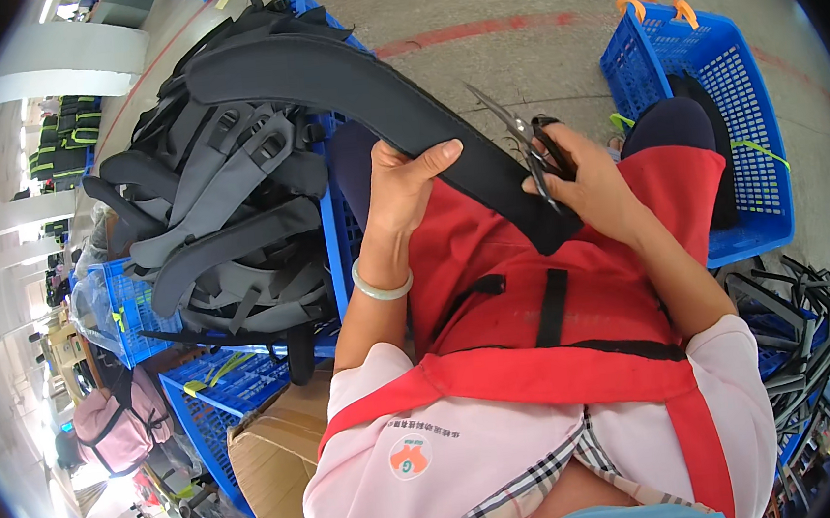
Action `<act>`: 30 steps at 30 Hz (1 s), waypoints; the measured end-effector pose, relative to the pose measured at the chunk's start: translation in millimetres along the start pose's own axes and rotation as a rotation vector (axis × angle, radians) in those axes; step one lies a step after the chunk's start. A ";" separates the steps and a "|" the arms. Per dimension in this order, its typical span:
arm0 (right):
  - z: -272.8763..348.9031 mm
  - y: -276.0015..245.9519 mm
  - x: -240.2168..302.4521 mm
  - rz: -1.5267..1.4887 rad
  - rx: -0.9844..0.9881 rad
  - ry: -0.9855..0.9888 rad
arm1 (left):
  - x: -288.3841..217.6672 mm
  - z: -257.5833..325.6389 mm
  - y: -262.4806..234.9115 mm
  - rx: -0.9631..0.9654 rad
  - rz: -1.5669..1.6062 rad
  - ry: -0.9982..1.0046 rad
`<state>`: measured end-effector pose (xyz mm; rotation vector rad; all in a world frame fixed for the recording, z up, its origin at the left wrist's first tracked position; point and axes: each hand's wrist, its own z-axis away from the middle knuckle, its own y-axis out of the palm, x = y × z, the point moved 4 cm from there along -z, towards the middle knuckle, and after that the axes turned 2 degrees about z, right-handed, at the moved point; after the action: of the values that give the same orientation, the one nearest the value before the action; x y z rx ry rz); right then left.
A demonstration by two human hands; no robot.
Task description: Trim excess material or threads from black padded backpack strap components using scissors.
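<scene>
My left hand [406, 183] grips a long, curved black padded strap [350, 82] near its middle, thumb on top. The strap runs from the upper left down across my red apron [527, 298]. My right hand [586, 185] holds the strap's lower end and also a pair of black-handled scissors [523, 141], whose blades point up and left, slightly apart. A pale bangle sits on my left wrist.
A pile of grey and black padded straps [222, 197] fills a blue crate [333, 227] on my left. Another blue basket [716, 85] stands on the concrete floor at right. Black strips [806, 323] lie at lower right. A cardboard box [275, 459] and a pink bag [119, 428] sit at lower left.
</scene>
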<state>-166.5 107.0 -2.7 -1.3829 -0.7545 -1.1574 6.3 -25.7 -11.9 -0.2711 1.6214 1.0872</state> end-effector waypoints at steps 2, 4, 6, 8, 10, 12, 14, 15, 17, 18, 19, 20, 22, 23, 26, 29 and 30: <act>8.7 1.1 -12.7 0.006 0.011 -0.061 | -1.3 -1.8 0.3 0.008 0.007 0.008; 13.4 1.1 -11.3 -0.004 0.149 0.066 | -0.7 -1.2 0.2 0.018 0.014 0.010; 14.0 1.4 -1.8 0.112 0.119 -0.010 | 0.7 1.1 3.8 0.050 0.059 0.027; 9.9 4.3 4.2 0.118 0.111 -0.011 | 3.6 3.9 7.9 0.052 0.057 0.003; 6.5 4.5 5.5 0.127 0.108 -0.017 | 6.0 4.8 9.2 0.050 0.056 -0.016; 5.8 3.5 0.7 0.090 0.117 0.052 | 5.2 5.5 10.9 0.074 0.066 0.013; 8.5 3.1 -3.8 0.109 0.083 0.003 | -1.8 2.8 11.3 0.058 0.129 0.010; 10.3 3.8 -3.6 0.127 0.051 -0.047 | -8.6 2.1 10.6 0.040 0.193 0.007; 12.2 6.4 -3.1 0.138 0.051 -0.063 | -14.6 -3.6 3.9 0.062 0.186 0.013; 11.4 7.0 -2.6 0.150 0.043 -0.080 | -14.0 -5.3 1.5 0.060 0.176 0.038; 11.0 8.8 -2.8 0.148 0.041 -0.082 | -11.5 -4.9 0.4 0.061 0.173 0.038; 10.7 9.9 -2.8 0.147 0.012 -0.087 | -8.3 -3.9 0.4 0.064 0.141 0.049; 10.8 10.3 -3.1 0.143 -0.024 -0.085 | -3.4 -1.7 6.9 0.072 0.108 0.050; 9.7 9.5 -2.1 0.144 -0.013 -0.091 | -0.4 -0.2 10.1 0.061 0.116 0.053; 9.7 7.4 0.9 0.139 0.023 -0.078 | 1.7 2.4 10.1 0.049 0.128 0.045; 10.2 6.6 1.9 0.152 0.001 -0.117 | 2.0 2.4 14.1 0.058 0.158 0.032; 11.0 5.9 3.6 0.167 -0.043 -0.171 | 2.6 2.8 15.2 0.062 0.154 0.035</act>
<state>-157.5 116.0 -0.2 -1.5652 -0.7222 -0.9383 -2.9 -14.3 -6.3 -0.1263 1.7260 1.1512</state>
